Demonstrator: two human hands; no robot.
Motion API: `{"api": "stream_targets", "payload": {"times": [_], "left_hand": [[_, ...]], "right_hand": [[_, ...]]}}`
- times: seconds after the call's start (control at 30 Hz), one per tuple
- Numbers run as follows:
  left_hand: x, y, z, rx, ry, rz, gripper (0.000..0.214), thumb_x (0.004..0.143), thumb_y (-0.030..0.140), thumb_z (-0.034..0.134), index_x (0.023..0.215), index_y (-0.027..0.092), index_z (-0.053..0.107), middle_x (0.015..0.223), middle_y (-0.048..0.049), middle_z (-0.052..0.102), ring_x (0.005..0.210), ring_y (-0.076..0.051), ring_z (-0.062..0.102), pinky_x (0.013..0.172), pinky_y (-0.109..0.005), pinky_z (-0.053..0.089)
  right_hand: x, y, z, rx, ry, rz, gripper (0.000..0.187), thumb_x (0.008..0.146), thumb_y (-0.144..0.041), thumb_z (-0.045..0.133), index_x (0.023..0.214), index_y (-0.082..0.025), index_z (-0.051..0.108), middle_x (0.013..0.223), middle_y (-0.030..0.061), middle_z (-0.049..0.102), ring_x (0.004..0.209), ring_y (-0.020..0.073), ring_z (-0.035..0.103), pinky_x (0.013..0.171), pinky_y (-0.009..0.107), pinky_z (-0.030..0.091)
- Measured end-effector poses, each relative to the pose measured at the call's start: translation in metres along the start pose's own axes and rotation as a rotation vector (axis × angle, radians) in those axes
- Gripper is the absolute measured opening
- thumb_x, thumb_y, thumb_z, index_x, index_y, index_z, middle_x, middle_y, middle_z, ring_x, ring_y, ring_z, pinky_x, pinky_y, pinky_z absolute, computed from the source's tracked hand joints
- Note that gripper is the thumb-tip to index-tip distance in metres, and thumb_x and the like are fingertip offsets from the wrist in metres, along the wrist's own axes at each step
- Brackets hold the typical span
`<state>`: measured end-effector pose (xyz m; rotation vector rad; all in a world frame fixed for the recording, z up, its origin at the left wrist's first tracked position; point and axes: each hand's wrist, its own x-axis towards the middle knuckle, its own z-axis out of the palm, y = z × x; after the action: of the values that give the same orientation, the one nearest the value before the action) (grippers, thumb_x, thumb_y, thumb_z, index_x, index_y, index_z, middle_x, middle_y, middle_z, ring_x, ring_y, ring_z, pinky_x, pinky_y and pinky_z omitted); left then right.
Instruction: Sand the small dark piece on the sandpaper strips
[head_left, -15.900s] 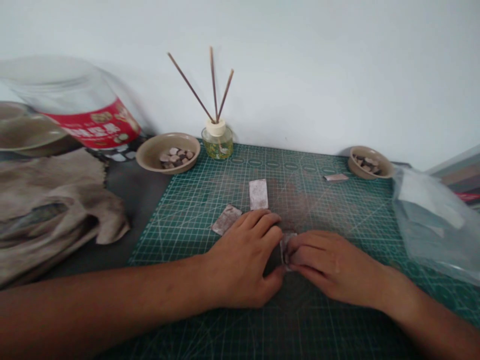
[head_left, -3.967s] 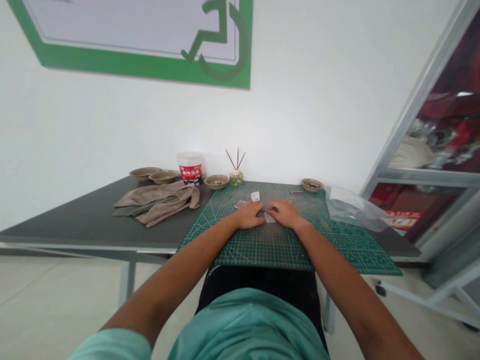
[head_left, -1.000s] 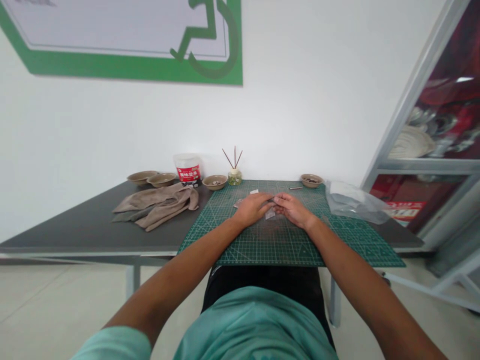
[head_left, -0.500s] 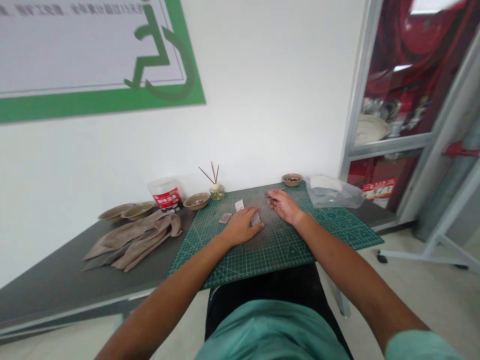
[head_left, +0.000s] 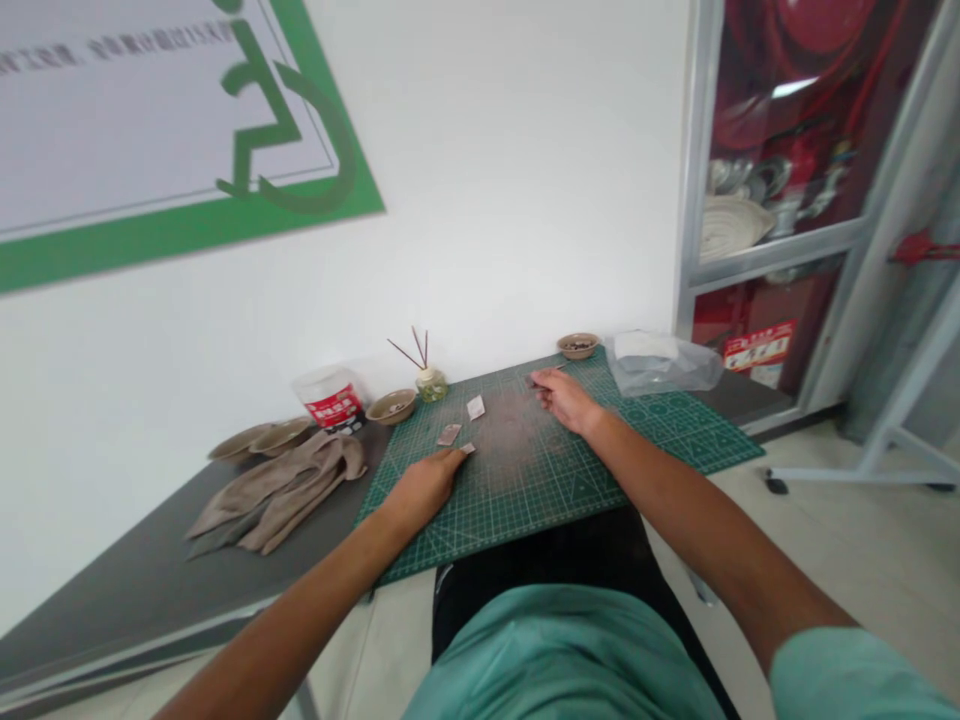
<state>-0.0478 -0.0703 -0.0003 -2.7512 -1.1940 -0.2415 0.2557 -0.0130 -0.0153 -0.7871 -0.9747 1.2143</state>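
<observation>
Head view: left hand [head_left: 424, 490] is shifting toward the left side of the green mat [head_left: 525, 480] versus 0.5 s ago, fingertips covering part of a pale piece [head_left: 469, 449]; can't tell if it's gripping or just pressing. 2 more flat pieces, brownish piece [head_left: 449, 435] and whitish piece [head_left: 476, 407], are lying beyond. Right hand [head_left: 562, 395] is pinching a small dark piece [head_left: 532, 381] near the right bowl [head_left: 577, 353]. Hands are drawing apart, so the small dark piece presumably isn't being worked against the pale piece now
</observation>
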Motion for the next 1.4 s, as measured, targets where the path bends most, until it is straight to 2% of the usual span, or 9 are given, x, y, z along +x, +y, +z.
{"api": "stream_targets", "payload": {"times": [0.17, 0.37, 0.53, 0.67, 0.8, 0.97, 1.13, 1.27, 1.4], "left_hand": [[-0.009, -0.026, -0.016, 0.050, 0.130, -0.128, 0.042, 0.089, 0.012, 0.040, 0.124, 0.024, 0.058, 0.121, -0.0111, 0.065, 0.115, -0.028, 0.061, 0.099, -0.041, 0.049], [0.032, -0.057, -0.023, -0.038, 0.222, -0.180, 0.035, 0.086, 0.012, 0.042, 0.112, 0.017, 0.065, 0.116, -0.0132, 0.066, 0.118, -0.028, 0.059, 0.107, -0.043, 0.044], [0.061, -0.025, -0.005, -0.264, 0.278, -0.083, 0.037, 0.092, 0.030, 0.051, 0.124, 0.016, 0.062, 0.133, -0.0115, 0.062, 0.127, -0.026, 0.055, 0.114, -0.042, 0.038], [0.071, 0.017, 0.007, -0.495, 0.338, -0.063, 0.047, 0.097, 0.040, 0.050, 0.138, 0.018, 0.051, 0.129, -0.0091, 0.065, 0.113, -0.020, 0.065, 0.101, -0.035, 0.051], [0.080, 0.041, 0.015, -0.660, 0.376, -0.045, 0.043, 0.097, 0.039, 0.052, 0.136, 0.019, 0.052, 0.126, -0.0088, 0.067, 0.103, -0.018, 0.069, 0.092, -0.032, 0.055], [0.085, 0.045, 0.022, -0.782, 0.389, -0.073, 0.043, 0.096, 0.040, 0.054, 0.134, 0.018, 0.051, 0.119, -0.0092, 0.069, 0.070, -0.012, 0.069, 0.068, -0.026, 0.057], [0.084, 0.043, 0.024, -0.813, 0.412, -0.094, 0.042, 0.096, 0.040, 0.055, 0.132, 0.018, 0.055, 0.116, -0.0078, 0.069, 0.064, -0.010, 0.066, 0.064, -0.025, 0.056], [0.083, 0.042, 0.025, -0.771, 0.446, -0.077, 0.039, 0.097, 0.039, 0.055, 0.130, 0.019, 0.061, 0.117, -0.0073, 0.070, 0.070, -0.011, 0.068, 0.074, -0.027, 0.058], [0.082, 0.041, 0.023, -0.695, 0.517, -0.038, 0.031, 0.096, 0.033, 0.057, 0.122, 0.021, 0.068, 0.120, -0.0067, 0.071, 0.102, -0.019, 0.069, 0.098, -0.036, 0.052]], "right_hand": [[-0.001, -0.001, -0.001, -0.031, -0.012, 0.025, 0.021, 0.098, -0.033, 0.061, 0.108, -0.014, 0.063, 0.099, 0.0044, 0.065, 0.078, 0.0143, 0.064, 0.068, 0.030, 0.057], [-0.004, -0.002, 0.000, -0.037, -0.041, 0.032, 0.018, 0.096, -0.031, 0.063, 0.099, -0.013, 0.063, 0.091, 0.0019, 0.064, 0.066, 0.0105, 0.058, 0.058, 0.024, 0.051], [-0.014, -0.009, 0.006, -0.014, -0.139, 0.049, 0.020, 0.086, -0.034, 0.074, 0.088, -0.017, 0.063, 0.092, 0.0022, 0.069, 0.061, 0.0078, 0.055, 0.050, 0.018, 0.041], [-0.024, -0.012, 0.014, -0.007, -0.255, 0.087, 0.023, 0.080, -0.034, 0.079, 0.087, -0.019, 0.063, 0.094, 0.0025, 0.072, 0.066, 0.0093, 0.059, 0.052, 0.019, 0.043], [-0.029, -0.011, 0.016, -0.005, -0.317, 0.126, 0.025, 0.079, -0.034, 0.081, 0.087, -0.019, 0.062, 0.077, 0.0001, 0.069, 0.068, 0.0124, 0.063, 0.055, 0.020, 0.046], [-0.031, -0.011, 0.017, -0.009, -0.366, 0.162, 0.025, 0.081, -0.035, 0.080, 0.086, -0.019, 0.062, 0.072, 0.0005, 0.068, 0.069, 0.0133, 0.065, 0.057, 0.020, 0.048], [-0.031, -0.011, 0.019, -0.024, -0.397, 0.195, 0.023, 0.080, -0.032, 0.081, 0.086, -0.019, 0.063, 0.076, 0.0009, 0.070, 0.070, 0.0128, 0.066, 0.060, 0.020, 0.050], [-0.033, -0.010, 0.019, -0.040, -0.420, 0.198, 0.024, 0.078, -0.032, 0.082, 0.087, -0.019, 0.063, 0.079, 0.0006, 0.071, 0.074, 0.0138, 0.067, 0.064, 0.022, 0.051], [-0.035, -0.010, 0.021, -0.056, -0.436, 0.194, 0.026, 0.079, -0.038, 0.081, 0.090, -0.020, 0.064, 0.087, 0.0022, 0.073, 0.083, 0.0164, 0.070, 0.066, 0.023, 0.051]]}}
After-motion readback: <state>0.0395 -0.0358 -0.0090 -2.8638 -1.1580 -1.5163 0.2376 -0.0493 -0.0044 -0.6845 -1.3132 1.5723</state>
